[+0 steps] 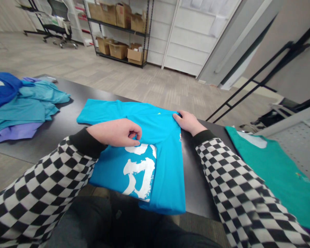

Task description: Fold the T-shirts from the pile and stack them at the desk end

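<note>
A cyan T-shirt (161, 144) lies folded in part on the black table (59, 119), with a white print (139, 172) showing on its near half. My left hand (115, 132) pinches the fabric along the shirt's fold, just above the print. My right hand (188, 122) grips the shirt's far right edge near the collar. Checkered sleeves with black cuffs cover both my forearms.
A pile of blue, teal and lilac shirts (23, 103) lies at the table's left. A green shirt (268, 175) lies to the right on a pale perforated surface (302, 144). Beyond the table are carpet, a shelf of cardboard boxes (119, 34) and an office chair (54, 26).
</note>
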Demonstrator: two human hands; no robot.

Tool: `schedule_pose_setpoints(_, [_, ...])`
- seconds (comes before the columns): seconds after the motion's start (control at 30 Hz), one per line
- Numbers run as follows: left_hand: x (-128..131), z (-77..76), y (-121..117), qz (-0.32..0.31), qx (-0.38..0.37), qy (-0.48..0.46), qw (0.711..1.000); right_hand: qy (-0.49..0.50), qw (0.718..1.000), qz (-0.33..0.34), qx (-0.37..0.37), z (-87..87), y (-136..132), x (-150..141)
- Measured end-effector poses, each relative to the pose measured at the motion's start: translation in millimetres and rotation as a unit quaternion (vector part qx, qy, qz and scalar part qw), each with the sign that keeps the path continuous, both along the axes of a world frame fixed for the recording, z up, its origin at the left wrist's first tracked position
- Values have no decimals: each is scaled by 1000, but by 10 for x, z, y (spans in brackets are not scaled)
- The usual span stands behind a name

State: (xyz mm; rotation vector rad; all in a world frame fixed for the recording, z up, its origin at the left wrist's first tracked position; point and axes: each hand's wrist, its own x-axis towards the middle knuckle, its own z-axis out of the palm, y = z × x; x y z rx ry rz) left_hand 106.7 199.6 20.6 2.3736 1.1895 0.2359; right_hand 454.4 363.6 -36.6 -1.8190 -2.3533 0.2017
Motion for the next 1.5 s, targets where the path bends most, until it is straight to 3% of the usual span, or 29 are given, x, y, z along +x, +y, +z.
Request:
schedule_pose_setpoints(0.1, [22,30,-14,-12,44,-42,998,0,1000,4,1,-3,3,1])
schedule_pose_setpoints(0.2, [62,22,-18,17,73,-58,996,0,1000,3,1,6,-6,-5])
schedule_pose_setpoints(0.43, [25,-188,56,62,90,23,994,-1,1000,-4,-6,28,-24,-15])
schedule_pose_setpoints(0.6, [-23,-225,106,90,113,32,989,5,1000,-2,-9,30,-24,-14])
schedule_pose_setpoints(0.77, [-126,-277,216,232,156,41,959,2,1000,-3,-8,29,-24,-12])
schedule_pose_setpoints(0.87, [-227,-341,309,283,151,44,946,4,1000,1,-4,15,-15,-2])
schedule_pose_setpoints(1.07, [-251,-415,399,295,135,15,946,-5,1000,1,1,-2,2,6])
schedule_pose_setpoints(1.5, [-205,-354,413,317,144,-15,937,-6,1000,7,0,25,-19,-12])
